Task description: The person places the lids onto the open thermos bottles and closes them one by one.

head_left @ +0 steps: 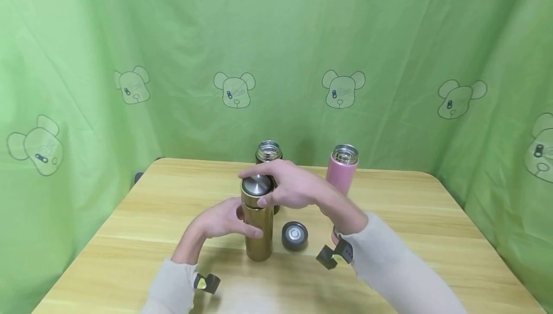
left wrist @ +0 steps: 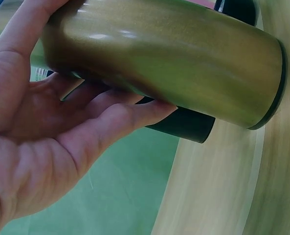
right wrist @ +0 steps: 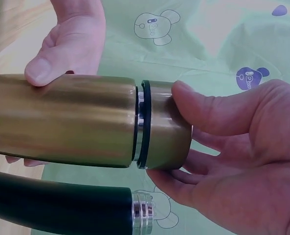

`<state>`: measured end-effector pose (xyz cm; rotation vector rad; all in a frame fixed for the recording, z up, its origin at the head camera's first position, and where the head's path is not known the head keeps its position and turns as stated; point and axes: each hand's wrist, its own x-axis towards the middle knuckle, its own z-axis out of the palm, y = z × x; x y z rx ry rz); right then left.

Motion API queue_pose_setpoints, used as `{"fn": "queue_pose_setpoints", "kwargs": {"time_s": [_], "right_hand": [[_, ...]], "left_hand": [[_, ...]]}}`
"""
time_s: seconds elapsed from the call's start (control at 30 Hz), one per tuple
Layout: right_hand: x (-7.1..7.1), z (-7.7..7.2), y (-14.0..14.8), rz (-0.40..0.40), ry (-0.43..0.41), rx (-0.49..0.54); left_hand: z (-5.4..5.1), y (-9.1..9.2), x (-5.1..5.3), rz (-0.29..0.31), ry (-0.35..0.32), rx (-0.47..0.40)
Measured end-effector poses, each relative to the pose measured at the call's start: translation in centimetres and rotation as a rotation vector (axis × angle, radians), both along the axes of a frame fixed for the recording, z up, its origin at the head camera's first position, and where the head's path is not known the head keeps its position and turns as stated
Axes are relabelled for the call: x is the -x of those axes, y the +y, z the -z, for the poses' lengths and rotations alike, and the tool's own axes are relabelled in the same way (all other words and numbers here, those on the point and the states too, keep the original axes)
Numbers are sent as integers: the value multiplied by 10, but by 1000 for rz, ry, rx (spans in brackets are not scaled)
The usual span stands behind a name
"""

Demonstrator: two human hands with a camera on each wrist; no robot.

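A gold bottle (head_left: 258, 237) stands upright on the table, and my left hand (head_left: 226, 219) grips its body with thumb and fingers around it. My right hand (head_left: 294, 184) pinches the gold lid (right wrist: 167, 125) at the bottle's top by its sides. Between lid and body a narrow silver ring of the neck shows in the right wrist view. In the left wrist view the left hand (left wrist: 71, 122) curls about the gold body (left wrist: 184, 58).
Behind the gold bottle stands a dark open bottle (head_left: 269, 151). A pink open bottle (head_left: 341, 175) is at the right, partly behind my right forearm. A dark round lid (head_left: 294, 236) lies on the wooden table (head_left: 129, 247). Green curtains (head_left: 285, 26) surround the table.
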<state>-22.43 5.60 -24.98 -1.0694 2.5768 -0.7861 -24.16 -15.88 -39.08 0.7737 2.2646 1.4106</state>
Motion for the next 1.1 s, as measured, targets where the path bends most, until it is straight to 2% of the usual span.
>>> {"fn": "queue_pose_setpoints", "kwargs": {"time_s": [0.5,0.8,1.1], "right_hand": [[0,3,2,20,2,24],[-1,3,-3,78,57,-1],[-2,5,-4,124,63,20]], "left_hand": [[-1,1,1,-8,-14,0],[-2,2,-1,-4,-26,-17],[-1,1,-1,-4,-19,-4]]}}
